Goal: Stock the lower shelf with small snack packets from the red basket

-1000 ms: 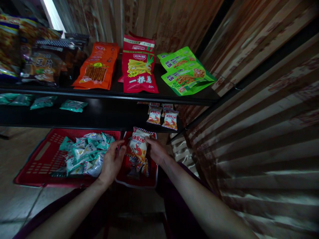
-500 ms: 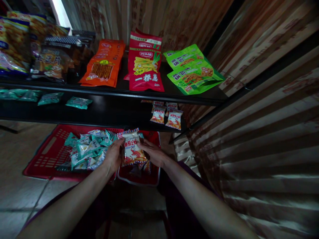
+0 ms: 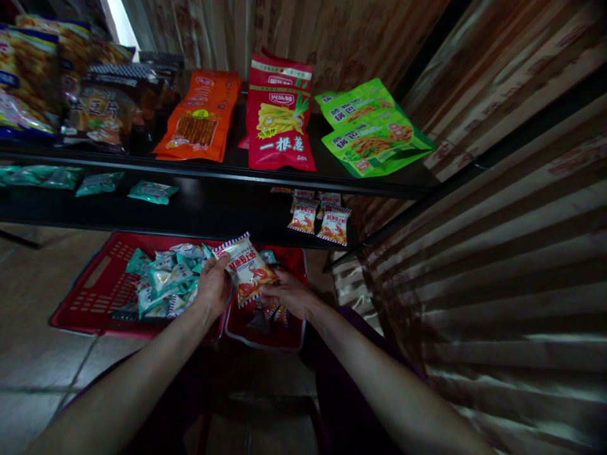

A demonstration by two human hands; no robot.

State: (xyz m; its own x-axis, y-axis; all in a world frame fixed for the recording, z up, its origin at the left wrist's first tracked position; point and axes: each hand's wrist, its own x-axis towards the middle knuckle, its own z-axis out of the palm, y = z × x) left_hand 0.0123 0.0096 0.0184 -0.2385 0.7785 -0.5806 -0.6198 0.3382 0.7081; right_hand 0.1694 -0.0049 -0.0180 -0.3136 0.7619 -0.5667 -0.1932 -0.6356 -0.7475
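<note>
Between my hands is a small white and orange snack bag (image 3: 247, 270), tilted, with striped ends. My left hand (image 3: 214, 282) is closed on its left edge. The fingers of my right hand (image 3: 283, 292) grip its lower right side. Beneath it a red basket (image 3: 263, 341) holds a few more small snack bags, partly hidden by my hands. To the left, a wider red basket (image 3: 95, 284) carries a heap of teal and white snack packets (image 3: 165, 281).
The black lower shelf (image 3: 213, 212) bears matching white and orange bags (image 3: 334, 224) at right and teal packets (image 3: 152, 192) at left. Orange (image 3: 202, 117), red (image 3: 281, 126) and green bags (image 3: 374, 129) lie on the upper shelf. A pleated curtain (image 3: 497, 265) hangs at right.
The snack bag has turned counterclockwise, its top now leaning left. My right hand has moved down to its lower right side. The view has shifted slightly.
</note>
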